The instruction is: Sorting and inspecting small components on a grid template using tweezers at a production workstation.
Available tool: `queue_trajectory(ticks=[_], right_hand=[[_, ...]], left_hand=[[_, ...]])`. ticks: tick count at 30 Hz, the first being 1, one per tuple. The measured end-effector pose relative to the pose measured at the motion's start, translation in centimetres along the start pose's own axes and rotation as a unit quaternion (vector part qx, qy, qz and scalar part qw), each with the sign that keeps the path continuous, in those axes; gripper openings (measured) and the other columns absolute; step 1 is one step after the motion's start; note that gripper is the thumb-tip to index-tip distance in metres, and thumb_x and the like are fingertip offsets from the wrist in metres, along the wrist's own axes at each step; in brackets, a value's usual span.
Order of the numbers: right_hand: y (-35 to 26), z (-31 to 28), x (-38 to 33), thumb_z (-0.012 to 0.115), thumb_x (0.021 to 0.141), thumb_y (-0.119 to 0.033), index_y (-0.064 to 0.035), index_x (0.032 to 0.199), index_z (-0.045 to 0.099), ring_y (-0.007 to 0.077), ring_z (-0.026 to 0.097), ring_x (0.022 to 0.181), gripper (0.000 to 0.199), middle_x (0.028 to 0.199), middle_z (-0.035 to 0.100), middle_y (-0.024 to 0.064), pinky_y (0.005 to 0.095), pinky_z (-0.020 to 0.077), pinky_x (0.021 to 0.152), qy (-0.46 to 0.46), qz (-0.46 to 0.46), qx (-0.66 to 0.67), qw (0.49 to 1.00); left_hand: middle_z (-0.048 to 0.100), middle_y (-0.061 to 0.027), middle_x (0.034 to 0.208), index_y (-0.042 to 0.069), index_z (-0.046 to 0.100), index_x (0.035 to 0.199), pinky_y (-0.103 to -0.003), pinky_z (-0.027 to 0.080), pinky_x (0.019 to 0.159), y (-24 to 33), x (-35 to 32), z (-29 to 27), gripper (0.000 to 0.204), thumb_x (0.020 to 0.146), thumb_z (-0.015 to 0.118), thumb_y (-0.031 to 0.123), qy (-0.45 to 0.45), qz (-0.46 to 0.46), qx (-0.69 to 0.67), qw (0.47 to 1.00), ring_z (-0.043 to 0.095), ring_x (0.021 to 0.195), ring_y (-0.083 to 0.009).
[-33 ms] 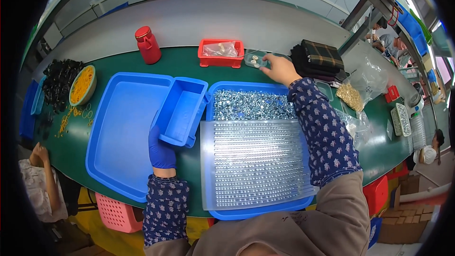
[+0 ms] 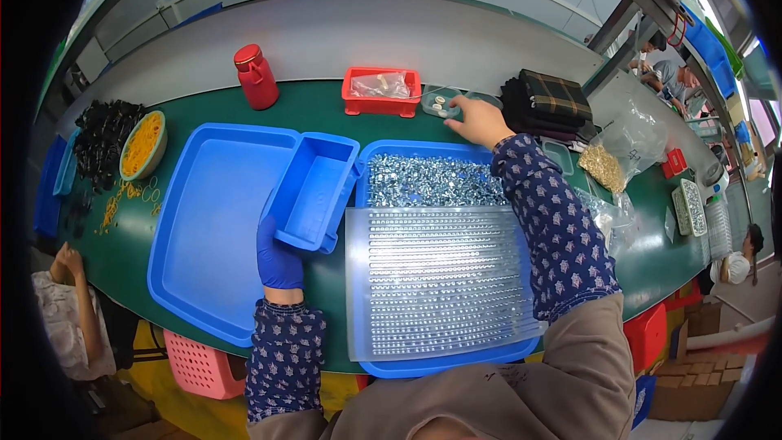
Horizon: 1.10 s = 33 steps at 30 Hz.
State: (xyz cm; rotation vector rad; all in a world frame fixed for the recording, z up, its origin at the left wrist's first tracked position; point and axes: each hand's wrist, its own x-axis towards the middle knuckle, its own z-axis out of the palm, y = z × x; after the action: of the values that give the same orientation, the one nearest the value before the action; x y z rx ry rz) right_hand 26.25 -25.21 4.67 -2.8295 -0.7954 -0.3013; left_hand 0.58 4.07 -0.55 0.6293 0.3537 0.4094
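- Nearest, we note the clear slotted sheet (image 2: 440, 285), lying across the blue tray (image 2: 448, 369) with small, bright parts in rows along it; against the previous frame, we find no change here.
- Beyond the sheet's far edge we see loose metallic pieces (image 2: 432, 179) spread in the same tray.
- The gloved left hand (image 2: 279, 265) stays at the near-left side of the small blue bin (image 2: 312, 187), which sits tilted over the edge of the wide blue tray (image 2: 216, 236). Its fingers are largely hidden, so we cannot tell how firm the grip is.
- The bare right hand (image 2: 481, 121) is reached out past the metallic pieces. We record the only clear change here: a slight shift leftward, toward the clear container (image 2: 434, 109). Thumb and forefinger stand apart; we see nothing between them, and the other fingers are unclear.
- Round pale pieces (image 2: 441, 102) remain in that container, just beside the fingertips. We judge the right hand to be the active one, with no transfer visible between these frames.
- Farther back on the green table (image 2: 314, 110), the red bin (image 2: 381, 105) and red thermos (image 2: 257, 81) look unmoved.
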Motion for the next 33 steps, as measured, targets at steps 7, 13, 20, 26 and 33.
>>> queue_trajectory(ticks=[7, 13, 20, 26, 33], right_hand=[[-0.3, 1.9, 1.6, 0.063, 0.071, -0.034, -0.0065, 0.084, 0.05, 0.0302, 0.057, 0.071, 0.033, 0.073, 0.059, 0.0135, 0.0379, 0.0445, 0.061, 0.057, 0.137, -0.027, 0.989], [-3.0, 2.6, 2.6, 0.063, 0.071, -0.023, -0.0005, 0.084, 0.054, 0.0228, 0.057, 0.065, 0.027, 0.069, 0.058, 0.0106, 0.0326, 0.0436, 0.059, -0.029, 0.06, 0.189, 0.98], [-5.4, 4.4, 5.0, 0.055, 0.08, -0.02, 0.0002, 0.103, 0.054, 0.0079, 0.047, 0.049, 0.03, 0.071, 0.058, 0.0022, 0.0207, 0.0385, 0.046, -0.136, 0.137, 0.415, 0.889], [-7.7, 5.9, 7.1, 0.053, 0.08, -0.023, 0.0022, 0.099, 0.054, 0.0125, 0.052, 0.048, 0.032, 0.071, 0.059, 0.0072, 0.0267, 0.0424, 0.048, -0.129, 0.136, 0.385, 0.904], [-6.0, 4.3, 5.6, 0.05, 0.08, -0.03, -0.0023, 0.091, 0.059, 0.0272, 0.058, 0.073, 0.031, 0.083, 0.061, 0.0136, 0.0343, 0.0452, 0.065, -0.062, 0.002, 0.174, 0.983]], left_hand=[[0.044, -0.0159, 0.119, -0.003, 0.039, 0.118, -0.039, 0.034, 0.093, -0.2, -0.2, 0.2, 0.048, 0.081, 0.05, 0.024, -0.007, 0.018, -0.009, 1.0, 0.043, 0.109, -0.028], [0.045, -0.0158, 0.117, -0.003, 0.039, 0.117, -0.04, 0.035, 0.093, 0.0, -0.6, 0.9, 0.048, 0.08, 0.051, 0.024, -0.012, 0.024, 0.003, 1.0, 0.044, 0.107, -0.0286], [0.046, -0.0152, 0.116, -0.003, 0.042, 0.115, -0.038, 0.033, 0.093, -0.1, -0.5, 0.9, 0.046, 0.079, 0.053, 0.024, -0.029, 0.033, 0.002, 0.999, 0.044, 0.107, -0.0277], [0.041, -0.0154, 0.122, -0.003, 0.037, 0.122, -0.037, 0.028, 0.097, -0.1, -1.1, 2.0, 0.05, 0.08, 0.047, 0.021, -0.044, 0.016, 0.032, 0.998, 0.039, 0.114, -0.0262], [0.041, -0.0158, 0.123, -0.003, 0.037, 0.122, -0.038, 0.028, 0.098, 0.2, -0.4, 1.4, 0.05, 0.08, 0.048, 0.022, -0.045, 0.022, 0.023, 0.998, 0.039, 0.114, -0.027]])
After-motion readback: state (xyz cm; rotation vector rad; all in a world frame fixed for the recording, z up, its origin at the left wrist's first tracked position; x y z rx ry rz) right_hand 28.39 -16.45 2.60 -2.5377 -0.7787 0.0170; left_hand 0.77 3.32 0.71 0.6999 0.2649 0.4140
